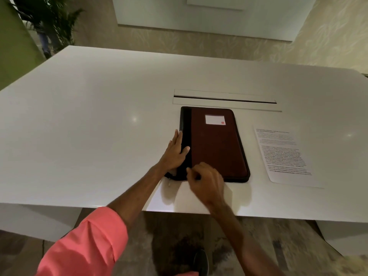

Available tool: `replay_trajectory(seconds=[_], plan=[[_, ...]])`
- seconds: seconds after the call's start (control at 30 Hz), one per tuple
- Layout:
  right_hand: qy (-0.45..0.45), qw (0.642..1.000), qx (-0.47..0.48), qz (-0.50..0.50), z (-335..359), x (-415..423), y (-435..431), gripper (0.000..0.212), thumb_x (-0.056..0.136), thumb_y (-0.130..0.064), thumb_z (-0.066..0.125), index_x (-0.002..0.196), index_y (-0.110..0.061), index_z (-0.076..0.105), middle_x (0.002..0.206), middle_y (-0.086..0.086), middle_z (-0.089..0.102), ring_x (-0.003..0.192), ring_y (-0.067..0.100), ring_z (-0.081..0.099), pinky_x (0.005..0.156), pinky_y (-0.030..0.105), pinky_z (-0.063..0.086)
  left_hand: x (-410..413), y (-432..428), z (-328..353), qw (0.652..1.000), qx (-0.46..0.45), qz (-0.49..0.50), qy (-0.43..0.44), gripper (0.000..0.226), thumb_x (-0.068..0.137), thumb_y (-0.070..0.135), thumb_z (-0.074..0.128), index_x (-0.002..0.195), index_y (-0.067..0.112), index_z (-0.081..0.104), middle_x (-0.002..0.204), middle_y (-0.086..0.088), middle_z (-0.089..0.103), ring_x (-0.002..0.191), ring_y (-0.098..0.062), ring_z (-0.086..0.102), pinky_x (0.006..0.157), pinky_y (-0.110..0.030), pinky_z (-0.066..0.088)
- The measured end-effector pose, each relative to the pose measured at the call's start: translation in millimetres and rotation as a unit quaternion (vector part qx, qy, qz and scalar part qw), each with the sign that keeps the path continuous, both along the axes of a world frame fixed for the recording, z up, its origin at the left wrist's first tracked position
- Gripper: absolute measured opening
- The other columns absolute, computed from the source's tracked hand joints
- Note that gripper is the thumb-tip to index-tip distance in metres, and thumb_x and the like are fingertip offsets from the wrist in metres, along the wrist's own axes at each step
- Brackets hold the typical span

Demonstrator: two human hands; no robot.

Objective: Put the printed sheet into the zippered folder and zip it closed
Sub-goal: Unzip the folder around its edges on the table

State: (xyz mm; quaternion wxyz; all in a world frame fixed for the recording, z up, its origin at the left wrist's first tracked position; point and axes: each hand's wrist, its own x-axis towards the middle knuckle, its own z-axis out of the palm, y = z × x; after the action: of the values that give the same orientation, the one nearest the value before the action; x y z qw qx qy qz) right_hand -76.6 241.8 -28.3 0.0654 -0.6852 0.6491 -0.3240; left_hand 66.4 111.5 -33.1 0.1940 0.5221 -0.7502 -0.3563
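Note:
A dark red zippered folder (217, 144) with a black spine and a white label lies closed on the white table (89, 136). My left hand (176, 151) rests flat along the folder's black left edge, fingers apart. At the folder's near left corner my right hand (205, 181) has its fingers pinched together; the zipper pull is hidden under it, so I cannot tell if it holds it. The printed sheet (282, 156) lies flat on the table to the right of the folder, apart from it.
A long cable slot (225, 99) runs across the table just behind the folder. The table's near edge is close below my hands. A potted plant (49, 22) stands at the far left beyond the table. My shoe (201, 261) shows on the floor.

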Motion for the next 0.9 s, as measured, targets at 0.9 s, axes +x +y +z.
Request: replay_trajectory(seconds=[0.9], plan=[[-0.099,0.949,0.160,-0.253,66.7,-144.3,-99.9,0.023,0.097,-0.032,0.072,0.095,-0.010,0.076,0.088,0.009,0.075,0.075,0.026,0.068,0.066,0.031,0.050,-33.5,-33.5,21.2,0.998,-0.019,0.050,-0.041,0.073,0.117,0.043,0.038,0.175,0.012,0.005,0.184,-0.005,0.000,0.171,-0.024,0.006,0.138,-0.043,0.014]])
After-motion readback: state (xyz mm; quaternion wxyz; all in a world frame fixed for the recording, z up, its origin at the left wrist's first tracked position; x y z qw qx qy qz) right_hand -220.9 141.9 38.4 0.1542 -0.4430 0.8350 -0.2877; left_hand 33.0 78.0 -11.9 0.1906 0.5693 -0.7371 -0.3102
